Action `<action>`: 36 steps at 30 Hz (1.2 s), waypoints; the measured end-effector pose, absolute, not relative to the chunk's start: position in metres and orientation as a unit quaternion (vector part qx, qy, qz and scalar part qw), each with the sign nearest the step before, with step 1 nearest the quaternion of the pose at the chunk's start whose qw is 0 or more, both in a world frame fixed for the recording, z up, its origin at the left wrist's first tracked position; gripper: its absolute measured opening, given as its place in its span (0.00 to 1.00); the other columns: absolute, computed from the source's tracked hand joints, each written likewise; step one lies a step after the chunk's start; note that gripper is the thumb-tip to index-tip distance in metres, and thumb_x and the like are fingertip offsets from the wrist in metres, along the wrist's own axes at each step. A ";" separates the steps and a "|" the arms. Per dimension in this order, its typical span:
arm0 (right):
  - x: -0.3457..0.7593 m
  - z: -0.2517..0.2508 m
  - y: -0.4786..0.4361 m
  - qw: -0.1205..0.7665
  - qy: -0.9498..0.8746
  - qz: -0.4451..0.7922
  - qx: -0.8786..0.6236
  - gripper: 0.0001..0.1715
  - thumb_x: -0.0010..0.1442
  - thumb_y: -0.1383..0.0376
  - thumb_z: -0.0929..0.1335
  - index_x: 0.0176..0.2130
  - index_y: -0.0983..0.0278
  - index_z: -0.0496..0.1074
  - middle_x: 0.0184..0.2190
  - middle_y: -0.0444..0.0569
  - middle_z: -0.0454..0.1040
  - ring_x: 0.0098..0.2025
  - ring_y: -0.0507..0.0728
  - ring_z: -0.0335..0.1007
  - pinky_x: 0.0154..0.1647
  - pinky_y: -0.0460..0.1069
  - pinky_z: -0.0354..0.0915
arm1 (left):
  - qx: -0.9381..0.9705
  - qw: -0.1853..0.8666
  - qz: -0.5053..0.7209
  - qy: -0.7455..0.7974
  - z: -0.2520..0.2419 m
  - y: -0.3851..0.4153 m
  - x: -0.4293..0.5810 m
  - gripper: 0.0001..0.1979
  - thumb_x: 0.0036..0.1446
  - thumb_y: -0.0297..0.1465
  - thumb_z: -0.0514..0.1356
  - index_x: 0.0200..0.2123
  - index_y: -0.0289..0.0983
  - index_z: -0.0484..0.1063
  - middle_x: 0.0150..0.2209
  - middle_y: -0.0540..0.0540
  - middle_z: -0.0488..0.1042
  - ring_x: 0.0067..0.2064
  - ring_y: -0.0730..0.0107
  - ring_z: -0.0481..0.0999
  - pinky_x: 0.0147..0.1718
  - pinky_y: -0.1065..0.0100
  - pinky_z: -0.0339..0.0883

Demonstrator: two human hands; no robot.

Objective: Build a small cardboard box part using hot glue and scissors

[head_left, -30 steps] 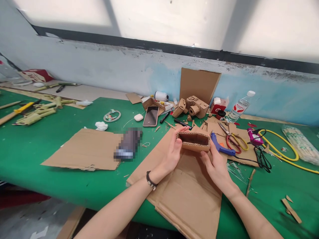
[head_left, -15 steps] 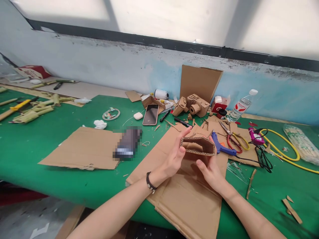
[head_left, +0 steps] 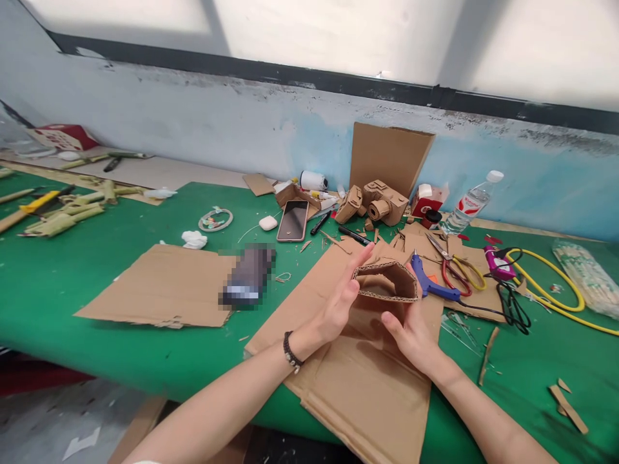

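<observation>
A small folded cardboard frame (head_left: pixel 387 296), open at the top with angled sides, is held between my two hands. My left hand (head_left: pixel 342 306) presses its left side with the fingers stretched out. On the other side my right hand (head_left: pixel 413 332) supports it, the thumb in front and the fingers mostly hidden behind. Beneath them lies a large cardboard sheet (head_left: pixel 367 386). Just right of the frame a blue glue gun (head_left: pixel 432 283) rests on cardboard, beside scissors (head_left: pixel 449 267) with red and yellow handles.
Behind stand a cardboard camera model (head_left: pixel 385 201) and a water bottle (head_left: pixel 471 203). A phone (head_left: pixel 293 220) and a cardboard sheet (head_left: pixel 164 287) lie to the left. Yellow cable (head_left: pixel 551 290), a bag of sticks (head_left: pixel 587 274) and cardboard scraps (head_left: pixel 568 409) are on the right.
Both hands keep their hold on the cardboard frame. Its left side looks pressed slightly inward and the opening's outline is a little changed. The other things stay in place.
</observation>
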State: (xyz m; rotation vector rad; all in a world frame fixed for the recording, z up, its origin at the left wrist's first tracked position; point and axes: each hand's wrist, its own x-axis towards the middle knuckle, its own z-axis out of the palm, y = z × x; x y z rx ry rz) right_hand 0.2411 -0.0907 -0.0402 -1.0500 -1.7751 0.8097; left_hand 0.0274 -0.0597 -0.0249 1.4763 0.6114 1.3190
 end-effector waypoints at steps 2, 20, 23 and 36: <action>0.241 -0.039 -0.091 0.447 -0.716 0.328 -0.425 0.58 0.79 0.38 0.68 0.87 0.49 0.35 0.87 0.57 0.49 0.89 0.71 0.46 0.88 0.73 0.50 | 0.617 0.508 0.546 0.253 -0.025 -0.060 0.027 0.34 0.80 0.57 0.51 0.83 0.58 0.60 0.86 0.53 0.57 0.89 0.44 0.47 0.87 0.37 0.44; 0.243 -0.042 -0.093 0.439 -0.716 0.324 -0.436 0.54 0.81 0.45 0.68 0.86 0.39 0.32 0.88 0.49 0.47 0.89 0.70 0.43 0.89 0.73 0.46 | 0.653 0.466 0.546 0.240 -0.028 -0.056 0.029 0.39 0.77 0.56 0.61 0.84 0.56 0.56 0.88 0.44 0.50 0.88 0.40 0.52 0.84 0.34 0.54; 0.243 -0.040 -0.093 0.438 -0.717 0.319 -0.438 0.55 0.80 0.47 0.69 0.86 0.38 0.32 0.88 0.47 0.47 0.90 0.70 0.41 0.90 0.72 0.46 | 0.661 0.449 0.551 0.241 -0.028 -0.056 0.029 0.40 0.77 0.54 0.63 0.83 0.56 0.55 0.88 0.42 0.50 0.87 0.39 0.54 0.83 0.34 0.56; 0.247 -0.030 -0.082 0.468 -0.637 0.415 -0.451 0.43 0.77 0.46 0.73 0.81 0.50 0.60 0.77 0.56 0.73 0.77 0.69 0.74 0.79 0.69 0.71 | 0.625 0.417 0.567 0.337 -0.022 -0.051 0.031 0.42 0.74 0.50 0.69 0.81 0.50 0.54 0.83 0.36 0.60 0.82 0.44 0.63 0.82 0.40 0.58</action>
